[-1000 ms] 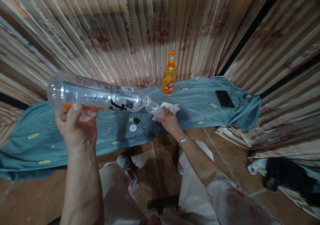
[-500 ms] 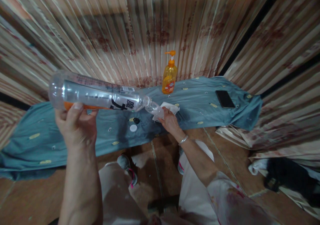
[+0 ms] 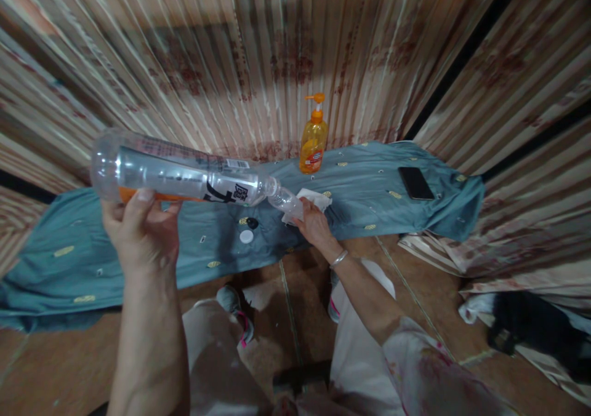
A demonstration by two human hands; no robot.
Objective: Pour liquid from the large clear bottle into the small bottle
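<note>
My left hand (image 3: 141, 234) is clamped round the base of the bottle (image 3: 184, 176), tipped nearly flat. Its mouth meets the small bottle (image 3: 287, 202) pinched in my right hand (image 3: 314, 225), against a tissue (image 3: 316, 199). I judge this is pouring; the next move calls for aligned mouths and a gentle tilt.

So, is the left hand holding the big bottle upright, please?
No, the left hand holds the clear bottle nearly level, neck at the small bottle in the right hand.

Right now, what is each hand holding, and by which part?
Left hand grips the large clear bottle by its base end; right hand holds a small clear container by its lower end.
</note>
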